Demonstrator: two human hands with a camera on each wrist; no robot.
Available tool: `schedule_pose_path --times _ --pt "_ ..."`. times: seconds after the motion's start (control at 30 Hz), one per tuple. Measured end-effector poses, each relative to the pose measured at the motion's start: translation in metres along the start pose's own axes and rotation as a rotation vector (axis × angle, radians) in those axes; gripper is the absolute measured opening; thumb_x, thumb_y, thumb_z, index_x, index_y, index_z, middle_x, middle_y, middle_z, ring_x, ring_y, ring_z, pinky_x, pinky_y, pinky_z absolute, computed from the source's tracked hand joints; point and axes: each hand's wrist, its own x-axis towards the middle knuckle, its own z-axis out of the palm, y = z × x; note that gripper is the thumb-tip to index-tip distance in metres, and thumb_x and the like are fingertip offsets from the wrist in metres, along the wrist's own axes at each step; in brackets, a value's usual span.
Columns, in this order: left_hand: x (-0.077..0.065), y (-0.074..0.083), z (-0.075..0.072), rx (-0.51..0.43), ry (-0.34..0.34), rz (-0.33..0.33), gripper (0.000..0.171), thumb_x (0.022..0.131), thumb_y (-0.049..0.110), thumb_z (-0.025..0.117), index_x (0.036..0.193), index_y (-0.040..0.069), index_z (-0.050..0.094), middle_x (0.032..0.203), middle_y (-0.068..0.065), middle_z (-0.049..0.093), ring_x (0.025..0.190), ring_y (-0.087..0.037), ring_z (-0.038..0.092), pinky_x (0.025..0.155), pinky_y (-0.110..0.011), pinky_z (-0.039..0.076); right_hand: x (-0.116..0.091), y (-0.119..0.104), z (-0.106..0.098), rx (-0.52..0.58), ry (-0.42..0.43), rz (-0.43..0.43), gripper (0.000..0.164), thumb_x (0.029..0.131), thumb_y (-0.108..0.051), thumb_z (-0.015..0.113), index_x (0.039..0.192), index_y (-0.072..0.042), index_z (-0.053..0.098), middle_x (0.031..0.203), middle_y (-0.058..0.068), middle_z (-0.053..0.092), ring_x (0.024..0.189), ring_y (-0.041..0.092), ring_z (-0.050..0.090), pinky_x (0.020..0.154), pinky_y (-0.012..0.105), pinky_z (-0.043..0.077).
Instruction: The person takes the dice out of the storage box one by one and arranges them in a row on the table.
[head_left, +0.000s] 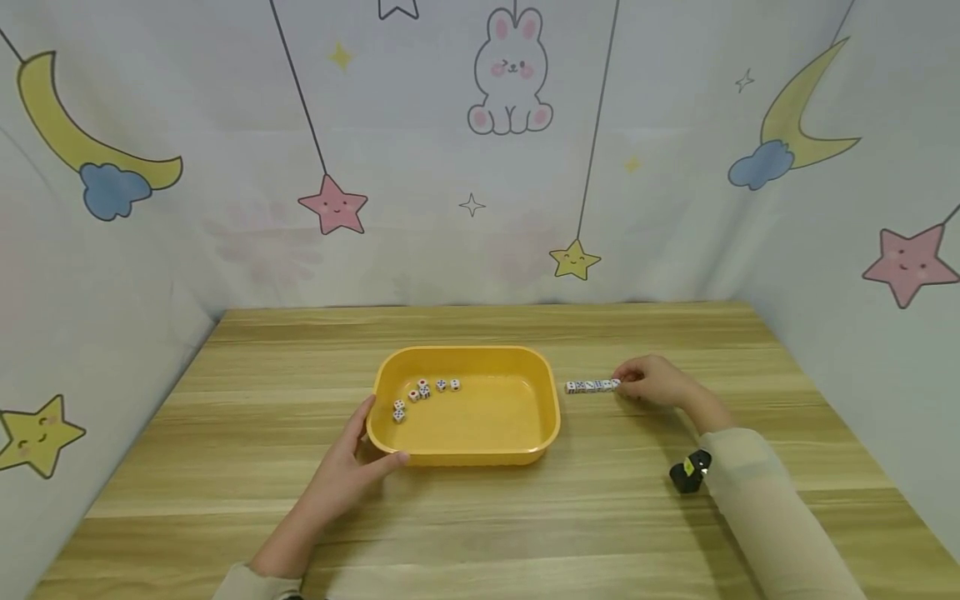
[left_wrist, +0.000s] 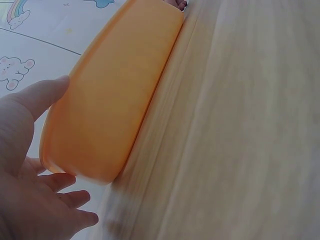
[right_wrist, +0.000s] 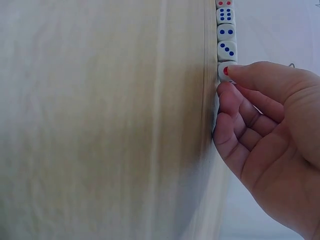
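Observation:
My left hand (head_left: 345, 468) rests against the near left corner of a yellow plastic tray (head_left: 480, 427), thumb on the front rim, other fingers spread along the left side. Inside the tray, several small white dice (head_left: 441, 386) lie scattered towards the left and back. To the right of the tray, a straight row of white dice (head_left: 588, 387) stands on the table. At the row's right end my right hand (head_left: 660, 383) pinches a die (right_wrist: 223, 72) between thumb and index finger. That die shows a red pip and sits against its neighbour.
The wood-grain table (head_left: 480, 533) carries the tray and dice. A patterned cloth backdrop (head_left: 420, 150) rises behind the table and along both sides. A small black device (head_left: 690, 472) is at the right sleeve's cuff.

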Motion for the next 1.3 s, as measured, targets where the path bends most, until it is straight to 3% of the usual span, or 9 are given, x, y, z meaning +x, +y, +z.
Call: schedule_pose_path --times 0.4,0.7,0.97,1.17,1.3 --pt "0.001 -0.002 0.000 -0.014 -0.002 0.021 0.100 0.081 0.033 0.078 0.155 0.013 0.015 0.154 -0.015 0.032 0.141 -0.036 0.026 0.113 -0.061 0.016 -0.004 -0.006 -0.001 0.028 -0.032 0.020 0.029 0.090 -0.008 0.063 0.112 0.012 0.062 0.081 0.006 0.063 0.071 0.013 0.054 0.061 0.027 0.049" --pt "0.001 -0.001 0.000 -0.011 -0.007 0.007 0.102 0.080 0.035 0.079 0.155 0.013 0.014 0.156 -0.015 0.029 0.143 -0.037 0.024 0.114 -0.061 0.014 -0.005 -0.011 -0.018 -0.090 0.032 -0.008 0.038 0.093 -0.019 0.060 0.120 0.009 0.060 0.095 0.011 0.064 0.081 0.017 0.057 0.069 0.030 0.049" --pt "0.000 -0.001 -0.001 -0.002 -0.011 -0.002 0.101 0.081 0.034 0.078 0.155 0.013 0.013 0.156 -0.014 0.029 0.143 -0.036 0.023 0.114 -0.060 0.014 -0.002 -0.035 -0.040 0.013 0.064 -0.001 0.045 0.098 -0.025 0.056 0.131 0.007 0.053 0.103 0.019 0.063 0.088 0.032 0.059 0.076 0.043 0.052" --pt "0.000 0.000 -0.001 0.008 -0.010 -0.012 0.100 0.082 0.034 0.078 0.155 0.014 0.013 0.155 -0.014 0.030 0.142 -0.037 0.024 0.113 -0.061 0.015 0.005 -0.061 -0.045 0.003 0.092 -0.040 0.043 0.098 -0.028 0.057 0.130 0.000 0.057 0.098 0.011 0.064 0.087 0.028 0.059 0.071 0.033 0.050" --pt "0.000 -0.001 0.000 0.002 -0.011 -0.009 0.101 0.081 0.035 0.078 0.155 0.014 0.013 0.155 -0.014 0.030 0.143 -0.037 0.024 0.114 -0.061 0.015 0.010 -0.082 -0.042 -0.011 0.080 -0.068 0.042 0.097 -0.027 0.058 0.129 0.000 0.058 0.096 0.009 0.064 0.084 0.026 0.058 0.069 0.032 0.049"
